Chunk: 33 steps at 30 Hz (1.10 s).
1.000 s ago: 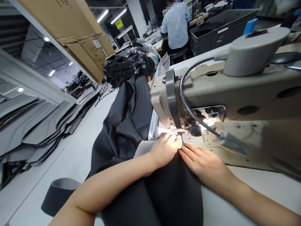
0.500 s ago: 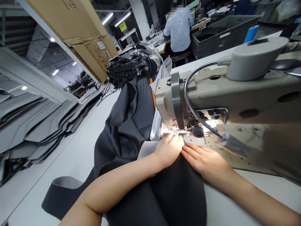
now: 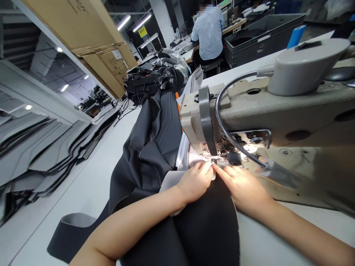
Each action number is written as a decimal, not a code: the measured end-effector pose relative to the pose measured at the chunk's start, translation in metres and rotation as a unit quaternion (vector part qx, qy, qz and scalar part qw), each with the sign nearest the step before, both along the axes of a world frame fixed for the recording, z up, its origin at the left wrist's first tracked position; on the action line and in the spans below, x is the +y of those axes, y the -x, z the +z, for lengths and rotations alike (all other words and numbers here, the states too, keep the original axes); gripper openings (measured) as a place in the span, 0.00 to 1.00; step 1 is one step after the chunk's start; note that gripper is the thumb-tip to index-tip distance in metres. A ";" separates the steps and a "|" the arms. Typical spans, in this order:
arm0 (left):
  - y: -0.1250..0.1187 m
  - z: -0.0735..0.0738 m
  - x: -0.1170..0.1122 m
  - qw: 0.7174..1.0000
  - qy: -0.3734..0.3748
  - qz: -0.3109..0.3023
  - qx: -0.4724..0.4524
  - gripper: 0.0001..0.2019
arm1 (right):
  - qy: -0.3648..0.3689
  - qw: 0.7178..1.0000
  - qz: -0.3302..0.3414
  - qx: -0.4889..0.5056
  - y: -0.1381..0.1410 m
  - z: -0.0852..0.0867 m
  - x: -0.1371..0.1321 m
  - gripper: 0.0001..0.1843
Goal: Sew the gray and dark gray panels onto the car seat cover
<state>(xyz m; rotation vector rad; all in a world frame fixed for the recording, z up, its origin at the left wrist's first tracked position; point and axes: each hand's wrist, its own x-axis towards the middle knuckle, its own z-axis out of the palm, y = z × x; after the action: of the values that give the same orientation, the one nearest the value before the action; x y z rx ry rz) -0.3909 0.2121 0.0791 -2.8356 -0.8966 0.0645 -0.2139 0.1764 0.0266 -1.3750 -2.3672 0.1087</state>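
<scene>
Black leather-like fabric (image 3: 205, 221) with a grey backing runs under the head of a sewing machine (image 3: 244, 107). My left hand (image 3: 195, 181) is closed on the fabric's folded edge, just in front of the lit presser foot (image 3: 212, 157). Beside it, my right hand (image 3: 246, 186) lies at the fabric's right edge. Its index finger reaches toward the left fingertips, while its other fingers are bent in against the fabric; its thumb is hidden. A white zipper strip (image 3: 181, 151) lies along the fabric left of the needle area.
A flexible metal lamp neck (image 3: 222, 111) curves over the machine. More black fabric is heaped at the back (image 3: 155, 81). Stacked grey panels (image 3: 55, 147) lie on the left, near cardboard boxes (image 3: 102, 44). A person in a light blue shirt (image 3: 209, 33) sits beyond, near a grey crate (image 3: 257, 37).
My right hand's fingers have gone from stretched flat to bent, with only the index extended. My left hand and the fabric have shifted slightly down and left in view.
</scene>
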 end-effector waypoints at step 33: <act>-0.012 0.002 0.003 0.998 0.030 0.061 -0.018 0.08 | -0.143 0.970 0.191 0.051 -0.019 0.015 -0.021 0.20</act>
<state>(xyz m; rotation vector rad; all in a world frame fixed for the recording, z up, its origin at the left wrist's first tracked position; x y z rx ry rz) -0.3785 0.2148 0.0811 -2.8419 -1.0939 0.0554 -0.1947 0.1550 0.0420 -0.7561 -2.4155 -0.0541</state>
